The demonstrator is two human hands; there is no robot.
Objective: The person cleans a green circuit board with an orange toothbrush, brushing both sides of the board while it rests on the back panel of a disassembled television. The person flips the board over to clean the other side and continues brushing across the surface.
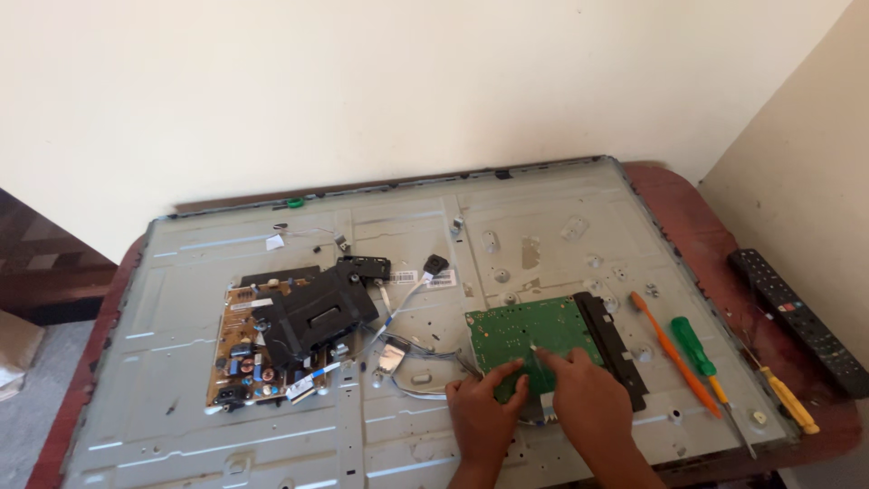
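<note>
— Head view, left hand?
— Reaching up from the near edge, palm down, forefinger stretched out flat onto the near left corner of the green circuit board; other fingers curled loosely under, gripping nothing.

— And the right hand?
— Just beside the left, wrist angled in from the near edge, knuckles up. Forefinger pointed forward, tip pressed on the board's near part by a small white spot. Remaining fingers folded in; holding nothing that shows.

— Where is the board?
— Lying flat on the grey metal back panel, right of middle, toward the near edge. Black bracket touching its right side.

— Rest of the panel?
— Toward the left side, a tan power board with a black cover tilted over its right part. Loose white and blue ribbon cables between the two boards.

— Off to the right?
— Near the panel's right edge, an orange tool and a green-handled screwdriver side by side; a yellow-handled screwdriver on the red-brown table. Black remote control at the table's right edge.
</note>
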